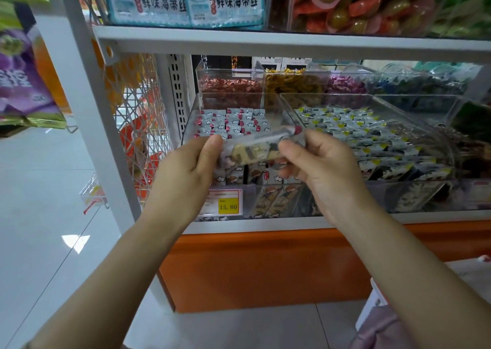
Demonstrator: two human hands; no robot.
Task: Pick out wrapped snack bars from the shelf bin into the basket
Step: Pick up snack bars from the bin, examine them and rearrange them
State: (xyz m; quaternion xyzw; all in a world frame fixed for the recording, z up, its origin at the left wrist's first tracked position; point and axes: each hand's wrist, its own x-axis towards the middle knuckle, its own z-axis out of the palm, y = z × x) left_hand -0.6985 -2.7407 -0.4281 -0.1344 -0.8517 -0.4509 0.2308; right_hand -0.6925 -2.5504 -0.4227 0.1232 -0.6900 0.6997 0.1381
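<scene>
- The wrapped snack bar (255, 149) is held crosswise between 2 hands, in the air in front of the shelf bin (190, 125) and just above its front edge.
- The left hand (186, 173) pinches the bar's left end: the thumb lies along the near face of the wrapper, and the other fingers are tucked behind it, out of sight.
- The right hand (326, 173) grips the right end, its curled fingers (291, 147) closing over the wrapper from the right.
- The middle of the bar is bare between the 2 grips; its wrapper is partly clear and shows pale and dark pieces inside.
- A red-tipped wrapper end sticks out up and to the right, past the right-hand fingers. The blur hides whether this is 1 bar or more.
- The clear bin behind holds rows of similar pale wrapped bars with red marks.
- A neighbouring bin (449, 147) to the right holds packets with yellow marks.
- A yellow price label (228, 206) reading 15.80 sits on the bin's front, below the left hand.
- The white shelf frame (265, 40) stands over an orange base panel (265, 263).
</scene>
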